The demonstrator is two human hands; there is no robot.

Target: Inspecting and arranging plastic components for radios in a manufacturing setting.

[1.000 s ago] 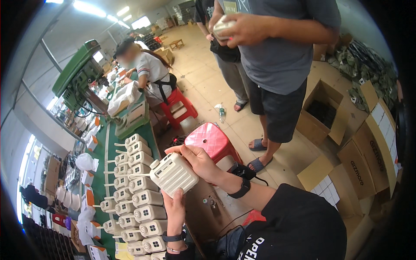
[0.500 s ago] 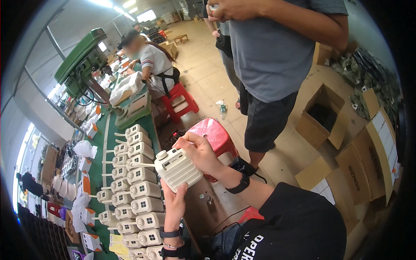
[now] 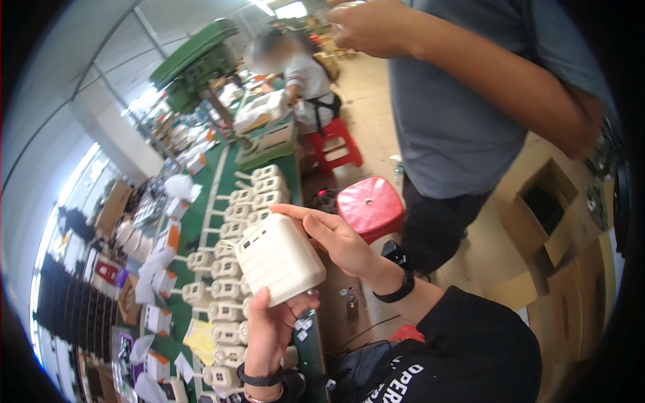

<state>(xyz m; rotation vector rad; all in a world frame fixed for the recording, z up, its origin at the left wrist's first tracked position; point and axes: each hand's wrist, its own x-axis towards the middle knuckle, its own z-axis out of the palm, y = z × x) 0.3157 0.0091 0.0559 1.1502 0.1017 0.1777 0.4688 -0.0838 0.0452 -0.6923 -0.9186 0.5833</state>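
Observation:
A cream plastic device [image 3: 279, 258], shaped like a small jerry can with a ribbed face and small dark openings near one edge, is between my hands above the workbench. My left hand [image 3: 270, 329] grips its lower end, thumb on the ribbed face and fingers underneath. Against its upper right edge lies my right hand [image 3: 346, 243], the long fingers stretched along the top and partly behind it, the thumb close to the edge. Rows of similar cream devices [image 3: 226, 310] stand on the green bench just left of my hands, many with a strap or handle sticking out to the left.
A green drill press [image 3: 191, 67] stands farther up the bench. White-and-orange boxes [image 3: 158, 319] line its left side. A red stool [image 3: 371, 205] stands beyond my right hand. One person [image 3: 457, 121] stands close at the right; another [image 3: 309, 87] sits farther off. Cardboard boxes [image 3: 537, 208] lie right.
The device has turned in my hands, tilting its ribbed face and side differently, and its round knob is out of sight. My right hand's fingers have straightened. The whole view has shifted.

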